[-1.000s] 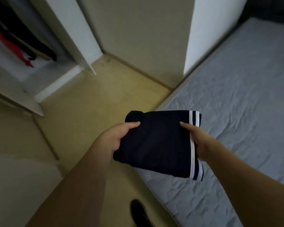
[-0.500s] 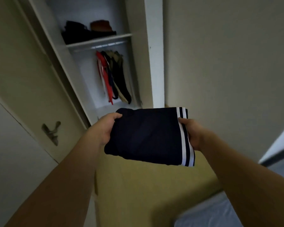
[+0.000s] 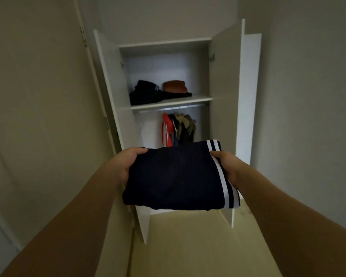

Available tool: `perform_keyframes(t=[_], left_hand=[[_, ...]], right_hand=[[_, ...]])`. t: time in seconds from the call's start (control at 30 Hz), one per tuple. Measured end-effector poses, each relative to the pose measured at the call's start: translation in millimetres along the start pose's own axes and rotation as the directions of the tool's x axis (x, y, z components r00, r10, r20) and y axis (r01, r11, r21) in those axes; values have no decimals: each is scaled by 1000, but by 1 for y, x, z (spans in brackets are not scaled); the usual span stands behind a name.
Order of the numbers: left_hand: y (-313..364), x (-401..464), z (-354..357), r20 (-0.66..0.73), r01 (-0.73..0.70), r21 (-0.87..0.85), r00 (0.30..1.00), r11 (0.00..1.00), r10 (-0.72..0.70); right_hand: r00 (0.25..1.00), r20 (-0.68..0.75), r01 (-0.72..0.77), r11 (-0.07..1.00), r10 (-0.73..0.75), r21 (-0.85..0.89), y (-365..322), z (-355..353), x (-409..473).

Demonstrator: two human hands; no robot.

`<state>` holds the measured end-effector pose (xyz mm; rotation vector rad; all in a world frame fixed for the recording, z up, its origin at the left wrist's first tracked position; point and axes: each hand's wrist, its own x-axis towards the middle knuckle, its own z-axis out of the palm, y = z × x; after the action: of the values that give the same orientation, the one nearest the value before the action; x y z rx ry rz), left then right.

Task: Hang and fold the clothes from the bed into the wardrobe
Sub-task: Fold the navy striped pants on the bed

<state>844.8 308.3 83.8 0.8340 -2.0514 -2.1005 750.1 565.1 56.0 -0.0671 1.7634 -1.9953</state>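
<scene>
A folded navy garment with white stripes [image 3: 176, 176] is held level in front of me. My left hand [image 3: 124, 166] grips its left edge with the thumb on top. My right hand [image 3: 228, 166] grips the striped right edge the same way. Straight ahead stands the open white wardrobe [image 3: 224, 80]. Its shelf [image 3: 198, 100] carries a pile of dark folded clothes [image 3: 146, 92] and a brown folded item [image 3: 175, 87]. Below the shelf, a red garment [image 3: 167, 129] and olive garments [image 3: 186, 126] hang from the rail.
The wardrobe's left door [image 3: 116, 92] and right door [image 3: 224, 120] stand open towards me. A closed room door [image 3: 38, 116] fills the left side. A plain wall [image 3: 308, 96] runs along the right. The yellowish floor [image 3: 188, 246] lies between me and the wardrobe.
My view has swung from the bed and floor up to face the wardrobe squarely. Both hands keep holding the folded navy garment, which is now closer to the wardrobe opening.
</scene>
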Motion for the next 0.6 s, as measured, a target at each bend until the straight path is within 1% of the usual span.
perform_keyframes(t=[0.13, 0.27, 0.37, 0.43, 0.53, 0.6], left_hand=[[42, 94, -26, -61, -23, -9, 998, 1000, 23], [86, 201, -39, -84, -71, -20, 994, 997, 69], [127, 280, -39, -67, -101, -11, 993, 995, 100], [155, 328, -33, -67, -87, 0, 994, 996, 87], [191, 401, -20, -50, -67, 16, 996, 998, 67], [210, 450, -11, -53, -84, 26, 995, 996, 85]], right_hand=[[998, 61, 36, 999, -35, -6, -38, 43, 109], [996, 64, 57, 998, -57, 10, -73, 71, 220], [996, 16, 84, 996, -84, 17, -104, 80, 295], [994, -8, 108, 994, -107, 13, -126, 82, 340], [991, -13, 134, 991, -134, 11, -154, 79, 411], [986, -10, 166, 986, -166, 11, -171, 77, 462]])
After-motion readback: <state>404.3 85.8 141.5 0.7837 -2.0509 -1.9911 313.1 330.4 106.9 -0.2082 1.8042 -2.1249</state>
